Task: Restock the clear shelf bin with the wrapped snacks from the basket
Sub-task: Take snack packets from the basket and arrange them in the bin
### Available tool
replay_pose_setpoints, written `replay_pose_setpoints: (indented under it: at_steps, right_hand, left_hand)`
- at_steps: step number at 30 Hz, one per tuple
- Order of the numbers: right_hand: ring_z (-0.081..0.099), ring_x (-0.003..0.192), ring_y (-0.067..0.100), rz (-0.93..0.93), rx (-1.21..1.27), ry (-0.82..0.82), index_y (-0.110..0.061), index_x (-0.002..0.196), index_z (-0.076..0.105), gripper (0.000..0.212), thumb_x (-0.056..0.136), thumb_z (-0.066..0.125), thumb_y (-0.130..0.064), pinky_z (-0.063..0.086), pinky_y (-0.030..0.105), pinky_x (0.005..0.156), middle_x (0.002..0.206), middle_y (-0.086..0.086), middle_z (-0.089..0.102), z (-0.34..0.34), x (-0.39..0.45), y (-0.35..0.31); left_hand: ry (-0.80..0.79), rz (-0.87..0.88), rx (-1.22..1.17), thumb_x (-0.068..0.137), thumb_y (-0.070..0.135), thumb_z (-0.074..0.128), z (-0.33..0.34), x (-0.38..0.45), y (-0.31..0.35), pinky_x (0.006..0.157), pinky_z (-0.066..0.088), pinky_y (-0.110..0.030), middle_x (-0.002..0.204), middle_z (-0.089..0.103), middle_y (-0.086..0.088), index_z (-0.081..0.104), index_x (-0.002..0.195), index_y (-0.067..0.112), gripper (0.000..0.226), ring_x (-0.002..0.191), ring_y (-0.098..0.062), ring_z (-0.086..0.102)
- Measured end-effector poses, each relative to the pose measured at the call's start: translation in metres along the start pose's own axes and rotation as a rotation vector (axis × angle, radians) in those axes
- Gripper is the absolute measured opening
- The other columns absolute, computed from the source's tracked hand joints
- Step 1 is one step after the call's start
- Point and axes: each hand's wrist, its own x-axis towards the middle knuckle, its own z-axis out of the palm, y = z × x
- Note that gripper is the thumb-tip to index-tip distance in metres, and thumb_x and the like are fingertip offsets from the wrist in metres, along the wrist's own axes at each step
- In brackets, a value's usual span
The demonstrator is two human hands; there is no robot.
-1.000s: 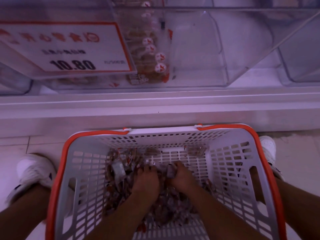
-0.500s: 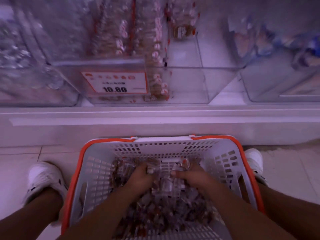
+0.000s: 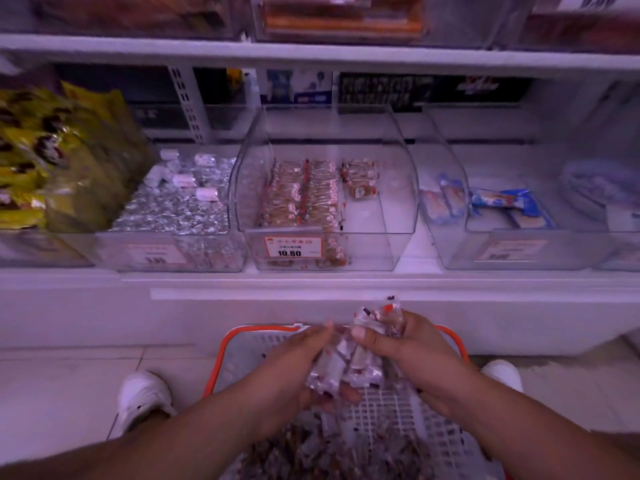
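A bundle of clear-wrapped snacks [image 3: 349, 365] is raised above the white basket with the orange rim [image 3: 242, 336]. My left hand [image 3: 298, 368] cups the bundle from the left and below. My right hand [image 3: 412, 348] grips its upper right part, fingers curled round the wrappers. More wrapped snacks [image 3: 311, 452] lie loose in the basket bottom. Straight ahead on the low shelf stands the clear shelf bin [image 3: 381, 216] with a 10.80 price tag [image 3: 292, 247]. Rows of the same snacks [image 3: 301, 195] fill its left half; its right half is bare.
A clear bin of silver-wrapped sweets [image 3: 176, 209] stands to the left, beyond it yellow bags [image 3: 52, 157]. A bin with blue packets [image 3: 502, 209] stands to the right. An upper shelf [image 3: 311, 53] overhangs the bins. My white shoes [image 3: 142, 400] flank the basket on the tiled floor.
Both hands have come up out of the basket with a bundle of snacks. The view has tilted up and back, showing the whole shelf row.
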Motion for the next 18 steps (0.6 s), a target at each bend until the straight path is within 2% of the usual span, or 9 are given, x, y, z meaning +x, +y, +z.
replay_pose_setpoints:
  at_steps: [2, 3, 5, 7, 9, 11, 14, 16, 18]
  right_hand:
    - [0.066, 0.061, 0.019, -0.034, -0.083, 0.003, 0.001, 0.091, 0.072, 0.032, 0.071, 0.083, -0.021, 0.049, 0.025, 0.054, 0.077, 0.013, 0.074, 0.007, -0.004, -0.003]
    - [0.066, 0.060, 0.020, -0.030, -0.096, 0.001, -0.001, 0.091, 0.073, 0.034, 0.068, 0.083, -0.024, 0.049, 0.025, 0.053, 0.077, 0.013, 0.074, 0.011, -0.003, -0.004]
    - [0.071, 0.067, 0.026, 0.006, -0.064, -0.012, -0.002, 0.094, 0.074, 0.037, 0.065, 0.084, -0.024, 0.057, 0.032, 0.057, 0.083, 0.019, 0.075, 0.016, 0.002, -0.006]
    - [0.072, 0.085, 0.038, 0.057, -0.027, -0.038, -0.001, 0.098, 0.074, 0.041, 0.064, 0.084, -0.023, 0.059, 0.051, 0.075, 0.094, 0.026, 0.073, 0.016, 0.009, -0.013]
    - [0.072, 0.088, 0.037, 0.069, -0.038, -0.105, -0.004, 0.095, 0.076, 0.036, 0.066, 0.083, -0.023, 0.058, 0.049, 0.076, 0.095, 0.024, 0.074, 0.011, 0.017, -0.018]
    - [0.073, 0.083, 0.030, 0.061, -0.089, -0.138, -0.009, 0.090, 0.078, 0.034, 0.062, 0.085, -0.028, 0.056, 0.037, 0.068, 0.091, 0.020, 0.076, 0.008, 0.022, -0.024]
    - [0.071, 0.086, 0.032, 0.069, -0.096, -0.121, -0.008, 0.091, 0.077, 0.042, 0.057, 0.087, -0.032, 0.053, 0.040, 0.074, 0.095, 0.023, 0.074, 0.005, 0.030, -0.023]
    - [0.069, 0.087, 0.032, 0.029, -0.065, -0.129, -0.006, 0.093, 0.075, 0.040, 0.062, 0.086, -0.029, 0.052, 0.042, 0.076, 0.098, 0.025, 0.073, 0.006, 0.033, -0.022]
    - [0.069, 0.080, 0.022, -0.063, -0.089, -0.053, -0.007, 0.089, 0.072, 0.038, 0.062, 0.087, -0.028, 0.053, 0.034, 0.071, 0.089, 0.016, 0.075, 0.008, 0.034, -0.022]
  left_hand:
    - [0.063, -0.030, -0.086, 0.100, 0.052, 0.038, 0.001, -0.004, 0.006, 0.081, 0.047, -0.045, 0.117, 0.072, -0.019, 0.070, 0.123, 0.015, 0.054, 0.105, -0.045, 0.063]
    - [0.055, -0.029, -0.132, 0.099, 0.046, 0.039, 0.001, -0.005, 0.011, 0.085, 0.049, -0.048, 0.116, 0.071, -0.021, 0.070, 0.121, 0.011, 0.052, 0.107, -0.044, 0.064]
    - [-0.018, 0.018, -0.160, 0.089, 0.029, 0.046, -0.001, -0.004, 0.023, 0.089, 0.054, -0.052, 0.112, 0.071, -0.023, 0.073, 0.114, 0.006, 0.043, 0.098, -0.038, 0.068]
    - [-0.026, 0.071, -0.135, 0.092, 0.013, 0.050, -0.006, 0.000, 0.031, 0.088, 0.056, -0.056, 0.111, 0.071, -0.024, 0.072, 0.111, 0.002, 0.031, 0.094, -0.036, 0.069]
    - [0.065, 0.108, -0.096, 0.095, 0.005, 0.057, -0.013, 0.005, 0.032, 0.080, 0.061, -0.053, 0.105, 0.073, -0.019, 0.070, 0.110, 0.001, 0.020, 0.086, -0.030, 0.071]
    - [0.150, 0.125, -0.075, 0.089, 0.009, 0.068, -0.019, 0.009, 0.032, 0.073, 0.062, -0.048, 0.099, 0.074, -0.012, 0.070, 0.110, 0.002, 0.022, 0.081, -0.024, 0.073]
    - [0.176, 0.093, -0.022, 0.074, 0.024, 0.080, -0.024, 0.011, 0.034, 0.066, 0.061, -0.043, 0.092, 0.075, -0.008, 0.069, 0.110, 0.006, 0.042, 0.072, -0.027, 0.072]
    - [0.147, 0.080, 0.007, 0.070, 0.031, 0.079, -0.025, 0.010, 0.036, 0.063, 0.060, -0.040, 0.088, 0.074, -0.005, 0.072, 0.105, 0.010, 0.042, 0.070, -0.025, 0.071]
    - [0.154, 0.078, -0.028, 0.079, 0.038, 0.072, -0.024, 0.010, 0.039, 0.064, 0.060, -0.040, 0.093, 0.075, -0.010, 0.075, 0.103, 0.012, 0.035, 0.074, -0.025, 0.072]
